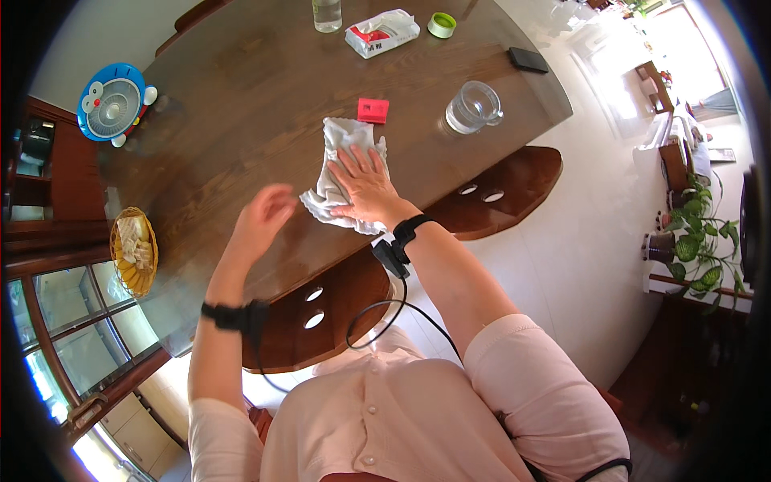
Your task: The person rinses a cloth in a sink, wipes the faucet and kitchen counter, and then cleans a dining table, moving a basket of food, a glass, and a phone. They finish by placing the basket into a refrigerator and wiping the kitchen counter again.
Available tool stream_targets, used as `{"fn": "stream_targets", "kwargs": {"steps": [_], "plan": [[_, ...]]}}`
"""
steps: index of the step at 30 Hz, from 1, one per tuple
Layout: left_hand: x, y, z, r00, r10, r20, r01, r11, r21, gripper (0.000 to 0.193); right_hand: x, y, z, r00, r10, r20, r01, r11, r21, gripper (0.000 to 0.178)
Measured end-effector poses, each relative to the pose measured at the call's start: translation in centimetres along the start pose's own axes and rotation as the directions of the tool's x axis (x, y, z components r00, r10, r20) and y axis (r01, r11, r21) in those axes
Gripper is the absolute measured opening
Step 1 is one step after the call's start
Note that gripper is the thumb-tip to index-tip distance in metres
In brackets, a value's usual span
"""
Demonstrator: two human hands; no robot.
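Lying flat on a crumpled white cloth (327,187), the right hand (365,186) is spreading its fingers. The cloth is resting near the close edge of the brown table (233,136). The left hand (267,213) is showing just left of the cloth and is looking blurry, so I cannot tell how its fingers are bending. A small red box (373,111) is sitting at the cloth's far end, and a clear jug (472,108) is standing to the right

cloth (324,193) and jug (467,114) on table (241,104)
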State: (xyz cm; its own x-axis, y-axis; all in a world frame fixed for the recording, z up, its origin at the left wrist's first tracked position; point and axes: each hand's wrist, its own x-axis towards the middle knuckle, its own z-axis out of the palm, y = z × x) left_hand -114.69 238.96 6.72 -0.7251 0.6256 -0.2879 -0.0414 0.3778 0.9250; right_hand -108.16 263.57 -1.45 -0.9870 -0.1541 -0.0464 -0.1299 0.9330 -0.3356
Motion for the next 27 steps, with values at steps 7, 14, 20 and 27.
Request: {"fn": "stream_targets", "kwargs": {"steps": [7,14,20,27], "plan": [[18.1,3.9,8.9,0.862,0.505,-0.045,-0.312,0.599,0.738,0.045,1.0,2.8,-1.7,0.981,-0.169,0.095,0.171,0.985,-0.022,0.087],[23.4,2.9,8.5,0.946,0.32,0.043,-0.261,0.68,0.685,0.024,1.8,4.9,-2.5,0.956,-0.245,0.159,0.248,0.969,0.0,0.085],[9.1,-1.5,-0.9,0.883,0.163,-0.44,0.154,0.785,0.6,0.024,8.7,6.1,-3.3,0.917,-0.342,0.205,0.369,0.923,-0.109,0.091],[0.7,-4.1,-0.6,0.805,0.064,-0.59,0.351,0.749,0.562,0.031,21.9,6.7,-1.0,0.976,-0.168,-0.139,0.139,0.971,-0.195,0.088]]}}
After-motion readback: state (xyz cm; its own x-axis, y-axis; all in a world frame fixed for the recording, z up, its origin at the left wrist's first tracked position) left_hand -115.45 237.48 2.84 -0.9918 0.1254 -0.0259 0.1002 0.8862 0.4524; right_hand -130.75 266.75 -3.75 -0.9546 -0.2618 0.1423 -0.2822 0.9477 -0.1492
